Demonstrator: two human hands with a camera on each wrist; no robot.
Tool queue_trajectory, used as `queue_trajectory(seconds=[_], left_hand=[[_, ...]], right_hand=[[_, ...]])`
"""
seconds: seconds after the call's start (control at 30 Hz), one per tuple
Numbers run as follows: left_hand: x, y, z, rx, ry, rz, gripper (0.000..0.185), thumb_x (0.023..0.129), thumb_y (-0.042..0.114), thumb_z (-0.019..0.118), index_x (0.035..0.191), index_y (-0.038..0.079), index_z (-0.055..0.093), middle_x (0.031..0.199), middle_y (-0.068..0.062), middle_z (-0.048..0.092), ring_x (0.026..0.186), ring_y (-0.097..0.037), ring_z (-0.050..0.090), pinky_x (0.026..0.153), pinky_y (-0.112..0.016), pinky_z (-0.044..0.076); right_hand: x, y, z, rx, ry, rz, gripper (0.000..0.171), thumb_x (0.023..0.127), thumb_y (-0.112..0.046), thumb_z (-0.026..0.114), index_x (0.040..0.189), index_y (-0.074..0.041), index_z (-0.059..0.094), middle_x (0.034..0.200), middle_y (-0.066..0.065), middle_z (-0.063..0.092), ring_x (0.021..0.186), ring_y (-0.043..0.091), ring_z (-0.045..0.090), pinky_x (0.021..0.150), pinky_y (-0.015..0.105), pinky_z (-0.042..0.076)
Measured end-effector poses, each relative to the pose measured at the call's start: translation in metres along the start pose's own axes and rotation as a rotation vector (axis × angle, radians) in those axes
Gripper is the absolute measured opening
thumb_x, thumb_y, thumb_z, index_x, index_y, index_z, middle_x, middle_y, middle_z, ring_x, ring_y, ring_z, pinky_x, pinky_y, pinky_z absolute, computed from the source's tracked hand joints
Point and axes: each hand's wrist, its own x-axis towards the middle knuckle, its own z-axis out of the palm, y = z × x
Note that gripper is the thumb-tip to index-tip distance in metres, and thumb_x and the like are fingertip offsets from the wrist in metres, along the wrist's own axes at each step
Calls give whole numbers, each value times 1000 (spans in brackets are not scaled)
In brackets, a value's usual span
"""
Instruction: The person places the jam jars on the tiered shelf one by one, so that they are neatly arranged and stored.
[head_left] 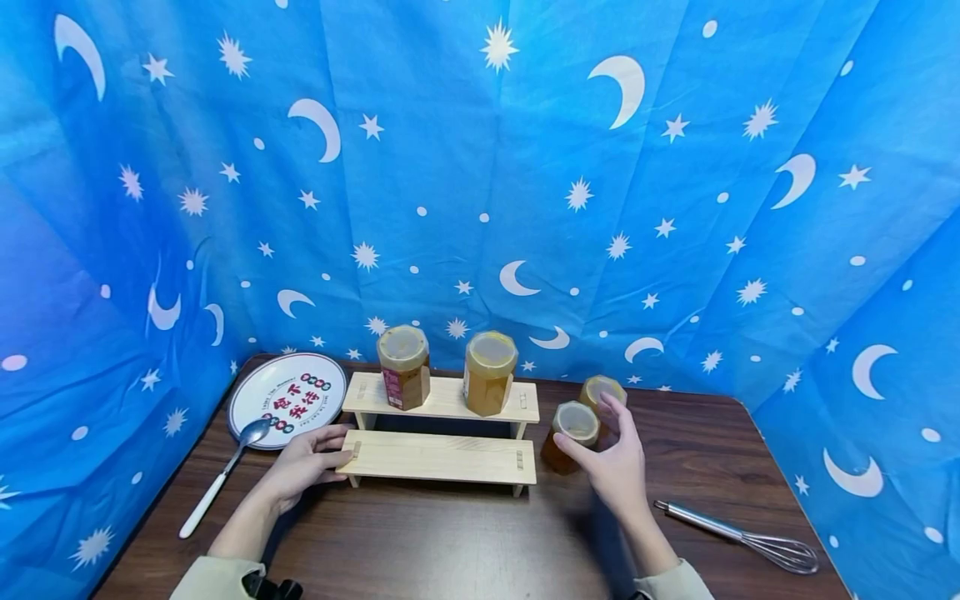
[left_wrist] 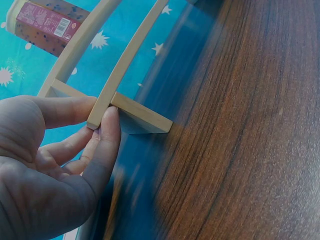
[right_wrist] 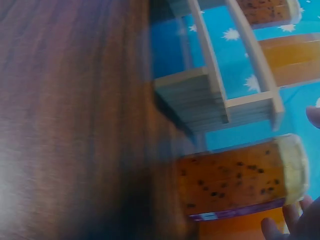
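Note:
A two-tier wooden stand (head_left: 442, 457) stands on the table. At its lower tier's left end is my left hand (head_left: 303, 467), which pinches the board between thumb and fingers, as the left wrist view shows. On the upper tier are a jar with a pink label (head_left: 403, 375) and a yellow-amber jar (head_left: 489, 383). To the right of the stand, a jar of amber contents with dark specks (right_wrist: 235, 177) stands before another jar (head_left: 600, 387). My right hand (head_left: 621, 471) is at the front jar's lid, thumb and fingers spread wide; the thumb shows apart from the lid in the right wrist view.
A white plate with red characters (head_left: 251, 392) lies at the back left, with a white-handled spoon (head_left: 217, 492) leaning on its rim. A metal whisk (head_left: 738, 533) lies at the right. Blue star-and-moon cloth (head_left: 450, 167) hangs behind and beside the table (head_left: 450, 550).

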Motion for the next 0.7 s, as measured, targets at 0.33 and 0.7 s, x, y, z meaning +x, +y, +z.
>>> queue_trajectory(seconds=[0.33, 0.7], left_hand=[[0, 0, -1, 3, -4, 0, 63, 97, 3, 69, 151, -10, 40, 139, -28, 54, 97, -22, 69, 80, -38, 64], [2, 0, -1, 18, -2, -4, 64, 97, 3, 68, 152, -11, 38, 139, -30, 53, 96, -22, 69, 79, -38, 64]], right_hand=[[-8, 19, 7, -40, -2, 48, 96, 76, -25, 96, 154, -14, 42, 143, 13, 54, 125, 28, 55, 100, 49, 53], [-14, 32, 17, 13, -18, 111, 96, 77, -25, 96, 153, -12, 39, 143, 17, 51, 131, 39, 52, 103, 64, 49]])
